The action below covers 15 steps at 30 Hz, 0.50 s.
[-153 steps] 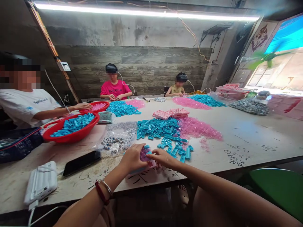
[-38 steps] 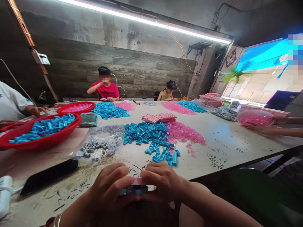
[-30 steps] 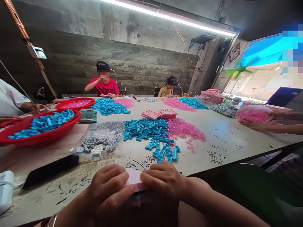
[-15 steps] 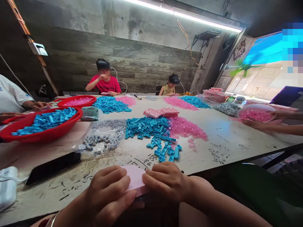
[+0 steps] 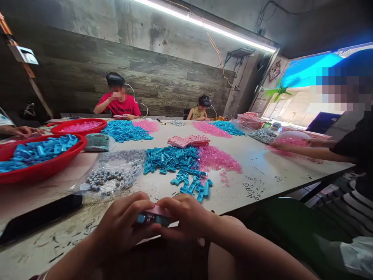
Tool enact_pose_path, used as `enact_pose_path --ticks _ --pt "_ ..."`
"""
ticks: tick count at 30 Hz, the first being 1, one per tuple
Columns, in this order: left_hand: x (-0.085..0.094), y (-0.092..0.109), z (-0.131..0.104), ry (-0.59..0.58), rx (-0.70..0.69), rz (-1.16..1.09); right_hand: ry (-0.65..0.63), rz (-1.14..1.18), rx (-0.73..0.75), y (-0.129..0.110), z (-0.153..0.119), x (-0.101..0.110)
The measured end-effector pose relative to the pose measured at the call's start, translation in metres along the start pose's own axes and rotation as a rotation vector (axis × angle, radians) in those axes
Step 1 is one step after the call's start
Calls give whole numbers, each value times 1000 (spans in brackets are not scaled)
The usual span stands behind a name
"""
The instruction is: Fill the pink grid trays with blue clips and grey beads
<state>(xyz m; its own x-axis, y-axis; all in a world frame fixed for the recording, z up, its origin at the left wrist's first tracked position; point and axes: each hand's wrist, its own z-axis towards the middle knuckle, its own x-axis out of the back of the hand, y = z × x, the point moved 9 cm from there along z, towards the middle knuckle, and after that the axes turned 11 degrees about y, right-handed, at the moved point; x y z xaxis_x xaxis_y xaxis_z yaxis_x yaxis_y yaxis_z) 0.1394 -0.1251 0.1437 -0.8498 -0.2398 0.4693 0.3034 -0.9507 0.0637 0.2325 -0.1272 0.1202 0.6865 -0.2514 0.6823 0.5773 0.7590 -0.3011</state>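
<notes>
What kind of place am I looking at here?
Probably a small assembly workshop: heaps of blue plastic parts and pink pieces cover parts of a shared, scribbled-on table, and several people work around it.

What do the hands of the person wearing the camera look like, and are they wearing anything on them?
Both the left hand and the right hand are bare, with no gloves and no rings that I can see. No sleeves show on the forearms. A thin silvery band just peeks in on the left wrist, at the picture's bottom edge.
</notes>
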Motion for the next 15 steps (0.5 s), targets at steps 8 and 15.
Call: enact_pose_path --ticks 8,15 --pt "-26 -69 -12 -218 304 233 -10 143 -681 82 -11 -24" --pt "-73 -73 -51 -613 356 284 -272 298 -996 142 -40 -62"
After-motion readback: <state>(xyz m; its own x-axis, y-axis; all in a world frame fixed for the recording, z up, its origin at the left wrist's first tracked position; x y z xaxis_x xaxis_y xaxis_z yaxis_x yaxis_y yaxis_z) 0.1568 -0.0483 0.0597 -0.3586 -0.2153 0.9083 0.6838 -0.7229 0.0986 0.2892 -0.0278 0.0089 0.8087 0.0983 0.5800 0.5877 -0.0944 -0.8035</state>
